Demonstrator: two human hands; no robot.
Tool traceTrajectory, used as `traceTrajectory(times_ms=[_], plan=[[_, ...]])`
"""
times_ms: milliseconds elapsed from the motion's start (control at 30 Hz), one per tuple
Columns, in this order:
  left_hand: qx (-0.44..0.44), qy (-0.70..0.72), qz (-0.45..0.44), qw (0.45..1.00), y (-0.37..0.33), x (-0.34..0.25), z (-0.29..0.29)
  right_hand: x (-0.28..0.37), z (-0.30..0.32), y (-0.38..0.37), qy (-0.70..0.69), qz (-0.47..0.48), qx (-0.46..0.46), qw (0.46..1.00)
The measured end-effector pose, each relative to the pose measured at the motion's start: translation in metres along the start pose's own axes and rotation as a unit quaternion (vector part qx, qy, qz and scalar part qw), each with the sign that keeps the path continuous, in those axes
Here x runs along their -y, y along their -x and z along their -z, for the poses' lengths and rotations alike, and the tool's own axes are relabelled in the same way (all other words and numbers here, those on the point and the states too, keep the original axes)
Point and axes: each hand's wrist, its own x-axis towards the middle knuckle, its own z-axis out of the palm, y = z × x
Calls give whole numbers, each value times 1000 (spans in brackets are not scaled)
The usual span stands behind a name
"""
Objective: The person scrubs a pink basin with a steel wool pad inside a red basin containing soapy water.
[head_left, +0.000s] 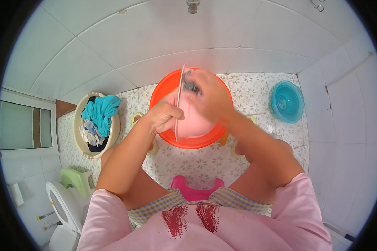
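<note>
A pink basin [192,119] is tipped on its side, its rim standing nearly upright, over a large orange basin [165,79] on the floor. My left hand [164,115] is closed on the pink basin's rim, thumb over the outer wall and fingers on the inner side. Against the outer wall, toward the far end, my right hand [213,94] presses a dark grey scouring pad [191,86]. Motion smears the right fingers and the pad, so its exact make is unclear. The orange basin's inside is mostly hidden by the pink basin and my hands.
A beige laundry basin [78,131] with teal and dark clothes [100,109] stands left. At right lies a blue basin [287,101]. A pink stool [192,193] is beneath me; a green stool [74,180] and toilet [60,205] are lower left. A tap [192,6] juts from the far wall.
</note>
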Motion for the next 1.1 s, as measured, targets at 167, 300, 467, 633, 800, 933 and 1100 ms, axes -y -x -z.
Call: traceTrajectory(times_ms=[167, 300, 467, 633, 800, 933, 1100], plan=[[13, 52, -16, 998, 6, 13, 3, -9, -9, 21, -31, 124, 26, 991], [30, 56, 9, 998, 9, 13, -4, -21, -14, 4, -31, -43, -32, 998], [8, 44, 13, 999, 8, 11, 26, 6, -31, 41, -32, 124, 22, 992], [-16, 23, 12, 1000, -2, 13, 13, -35, -29, 9, -6, 65, -37, 997], [-76, -46, -5, 996, -2, 16, 0, -29, -23, 13, -51, 1, -46, 998], [-112, -167, -52, 978, -3, 13, 3, -17, -23, 20, -42, 62, -30, 997], [-92, -296, -75, 948, -2, 6, -5, -19, -14, 11, -38, 27, -74, 996]])
